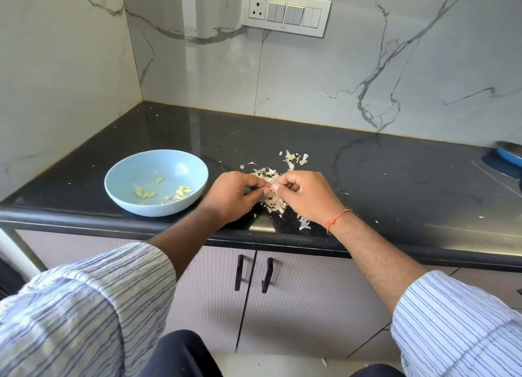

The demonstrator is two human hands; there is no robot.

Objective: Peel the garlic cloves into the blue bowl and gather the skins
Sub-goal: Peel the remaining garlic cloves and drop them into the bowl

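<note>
Pinching garlic clove (268, 189) between both hands (236, 195) (303, 196), fingers curled.

Tabletop (367, 179): black polished stone, speckled, rounded front edge, set into a corner of white marble-veined wall.
Blue bowl (124, 198): pale blue, upright, near the front edge on the left; peeled garlic cloves (180, 192) scattered inside.
Garlic skins (272, 201): loose papery heap right of the bowl, apart from it, partly hidden.
Further skins (295, 158): smaller cluster just behind the heap.
Stray flakes (305, 224): near the front edge, right of the heap.
Blue dish (508, 153): far right, cut off by the frame edge.
</note>
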